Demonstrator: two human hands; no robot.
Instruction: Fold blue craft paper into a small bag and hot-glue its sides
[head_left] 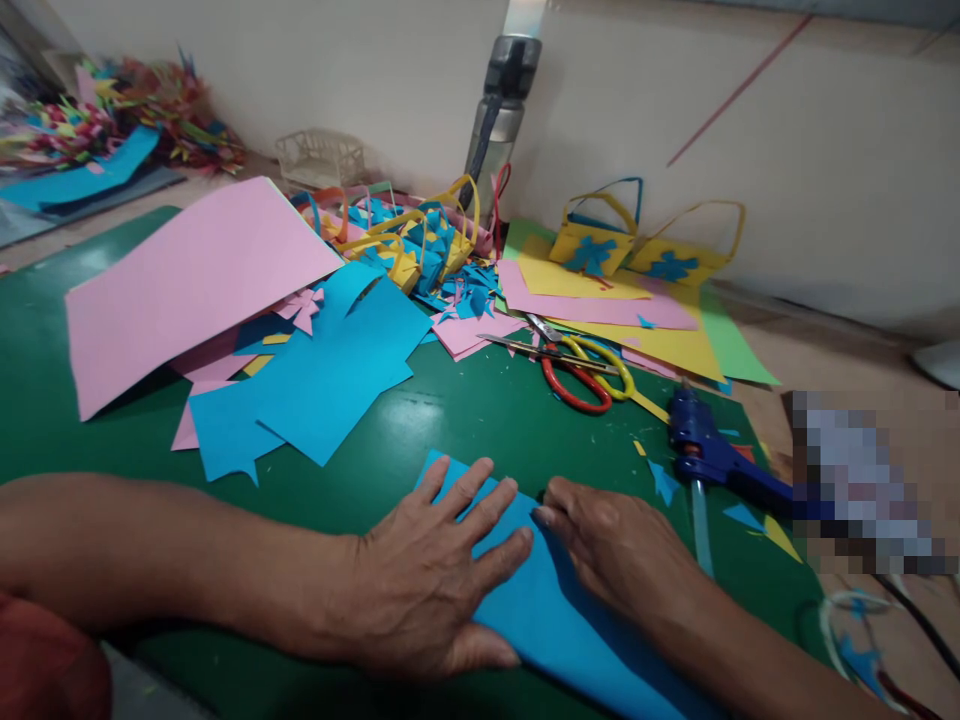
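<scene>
Diagonally, blue sheet (581, 635) runs far left to near right.

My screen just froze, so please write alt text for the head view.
The left hand lies spread on a blue sheet on a green surface, the right hand at the sheet's edge. Beyond them are pink paper, scissors and yellow bags with blue cutouts; a blue glue gun lies right.
</scene>
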